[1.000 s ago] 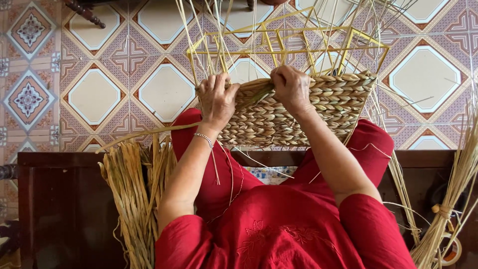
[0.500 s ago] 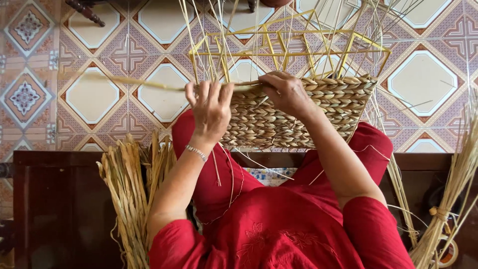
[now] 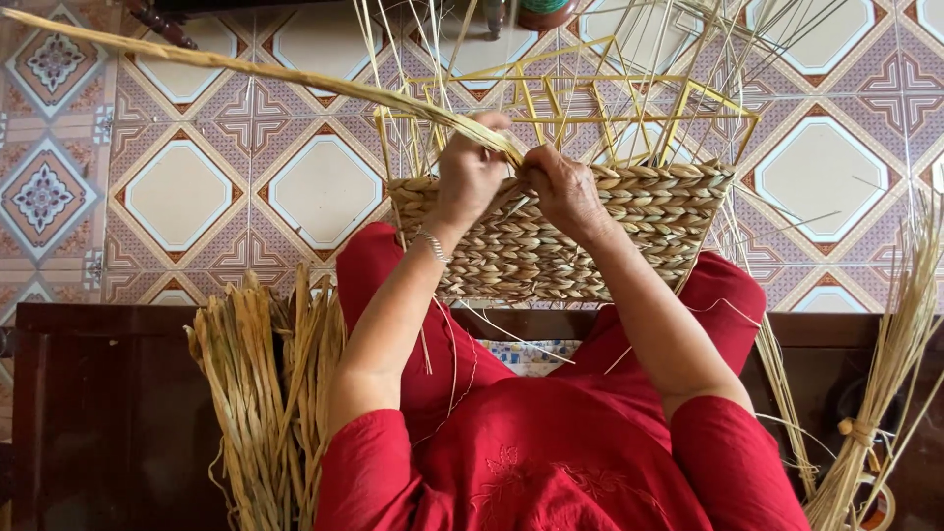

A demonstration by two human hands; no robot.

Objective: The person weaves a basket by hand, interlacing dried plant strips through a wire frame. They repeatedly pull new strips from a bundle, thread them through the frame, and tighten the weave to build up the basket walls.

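Patterned tile floor (image 3: 324, 187); dark wooden bench (image 3: 108, 413); straw bundle (image 3: 261, 393).

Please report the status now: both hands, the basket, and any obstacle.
Left hand shut on long straw strand. Right hand pressing woven basket at its top row. Loose upright stalks crowd the yellow frame; nothing blocks the hands.

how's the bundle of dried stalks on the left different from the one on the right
The left bundle looks thick, its flat, broad, tan strips standing loose with no tie visible beside the person's left arm. The right bundle is slimmer, of thin pale straws, cinched by a tie low down and fanning out above. Neither hand touches either; both hands, left hand and right hand, are at the woven basket. Both bundles are dry, straw-coloured weaving stuff.
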